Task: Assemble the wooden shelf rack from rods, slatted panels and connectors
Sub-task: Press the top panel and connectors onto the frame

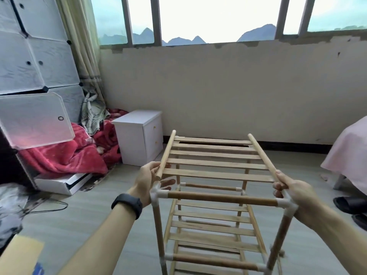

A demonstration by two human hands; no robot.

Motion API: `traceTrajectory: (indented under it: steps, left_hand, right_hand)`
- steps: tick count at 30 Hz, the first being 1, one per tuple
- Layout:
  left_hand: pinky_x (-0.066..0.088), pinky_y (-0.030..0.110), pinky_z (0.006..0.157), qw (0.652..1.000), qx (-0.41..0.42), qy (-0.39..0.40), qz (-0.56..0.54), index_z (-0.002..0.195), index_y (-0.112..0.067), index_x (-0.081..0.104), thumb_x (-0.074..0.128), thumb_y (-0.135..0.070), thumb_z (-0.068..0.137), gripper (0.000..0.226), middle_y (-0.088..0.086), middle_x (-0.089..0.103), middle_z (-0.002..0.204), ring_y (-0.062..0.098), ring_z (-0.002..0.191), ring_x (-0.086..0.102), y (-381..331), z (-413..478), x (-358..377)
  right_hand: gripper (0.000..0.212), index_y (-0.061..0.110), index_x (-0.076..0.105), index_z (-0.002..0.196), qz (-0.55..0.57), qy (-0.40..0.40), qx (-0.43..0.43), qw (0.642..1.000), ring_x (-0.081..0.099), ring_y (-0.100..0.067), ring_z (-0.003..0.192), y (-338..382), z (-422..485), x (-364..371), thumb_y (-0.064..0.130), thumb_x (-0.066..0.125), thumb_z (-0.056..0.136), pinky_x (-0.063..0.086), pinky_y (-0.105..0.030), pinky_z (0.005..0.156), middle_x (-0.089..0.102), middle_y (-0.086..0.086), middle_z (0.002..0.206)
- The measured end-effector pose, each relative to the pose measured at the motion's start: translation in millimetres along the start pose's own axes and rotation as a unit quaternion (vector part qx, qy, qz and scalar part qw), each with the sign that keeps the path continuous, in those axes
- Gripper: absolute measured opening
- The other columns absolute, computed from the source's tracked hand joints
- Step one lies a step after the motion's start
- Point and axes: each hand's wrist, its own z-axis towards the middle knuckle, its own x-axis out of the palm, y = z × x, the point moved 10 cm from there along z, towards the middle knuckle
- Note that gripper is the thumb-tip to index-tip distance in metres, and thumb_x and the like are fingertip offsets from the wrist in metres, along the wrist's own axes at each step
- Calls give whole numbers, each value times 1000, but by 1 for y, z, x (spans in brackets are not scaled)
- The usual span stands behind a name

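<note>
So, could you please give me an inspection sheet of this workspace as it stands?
Surface: grey plank floor; the rack stands on it.
Job's things: rack frame with white connectors and lower shelves fitted; slatted panel held above the top, near rod ends not in the connectors.
Clutter: red blanket, white box, black slippers.
Grippers: left hand and right hand each grip a side rod of the panel, fingers curled.
Cables: thin dark wire on the floor, left.
Surroundings: window, cube wardrobe, white nightstand, pink-covered bed.
</note>
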Motion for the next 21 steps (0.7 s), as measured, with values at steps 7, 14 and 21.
traceTrajectory:
  steps: [7,14,21]
  left_hand:
    - [48,32,63,999,3,27,39,106,-6,69,48,-58,95,57,3,63,70,15,59,62,21,-14,-15]
    - [48,27,51,999,15,-32,31,91,-13,60,45,-40,102,33,-4,54,59,9,49,53,23,-24,-17]
    - [46,30,52,974,72,-131,168,76,-15,59,47,-39,96,33,3,55,66,15,51,51,9,-33,-27]
  right_hand:
    - [31,7,60,115,26,5,23,999,50,-8,50,-5,3,9,35,57,103,46,-19,40,53,3,69]
    - [26,10,58,106,-11,-2,46,999,47,-5,41,-18,4,5,36,54,102,42,-21,35,53,5,63]
    - [32,9,67,100,-71,-43,9,997,49,-10,54,-10,-4,2,39,56,98,42,-23,41,54,1,70]
